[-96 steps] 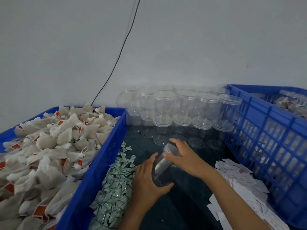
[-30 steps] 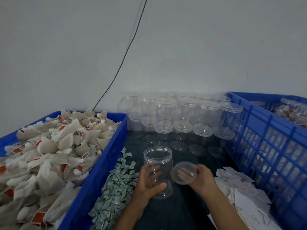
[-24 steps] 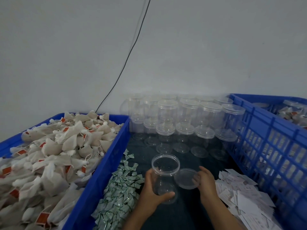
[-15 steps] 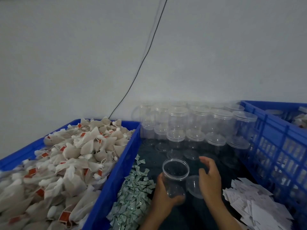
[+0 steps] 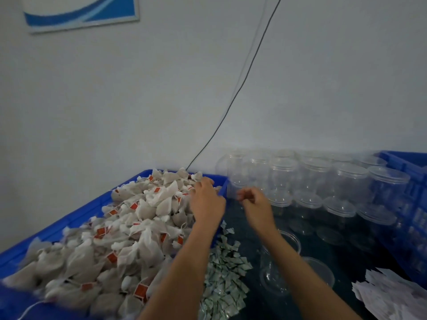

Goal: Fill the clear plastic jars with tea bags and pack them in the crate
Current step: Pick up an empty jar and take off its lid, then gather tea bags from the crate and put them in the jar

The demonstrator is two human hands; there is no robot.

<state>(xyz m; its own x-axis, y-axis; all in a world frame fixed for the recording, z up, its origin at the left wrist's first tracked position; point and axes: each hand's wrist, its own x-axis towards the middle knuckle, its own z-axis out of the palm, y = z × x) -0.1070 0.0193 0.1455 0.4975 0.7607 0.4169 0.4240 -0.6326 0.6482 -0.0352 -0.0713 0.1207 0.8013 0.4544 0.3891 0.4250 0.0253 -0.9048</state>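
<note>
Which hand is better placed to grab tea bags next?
Left. The left hand already rests on the tea bags in the bin; the right hand hovers beside it, over the table.

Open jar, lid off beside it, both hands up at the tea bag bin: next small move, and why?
Probably close the left hand on a few tea bags and carry them back to the open jar. That hand already lies on the heap, the jar stands empty with its lid off, and the right hand appears to hold nothing.
</note>
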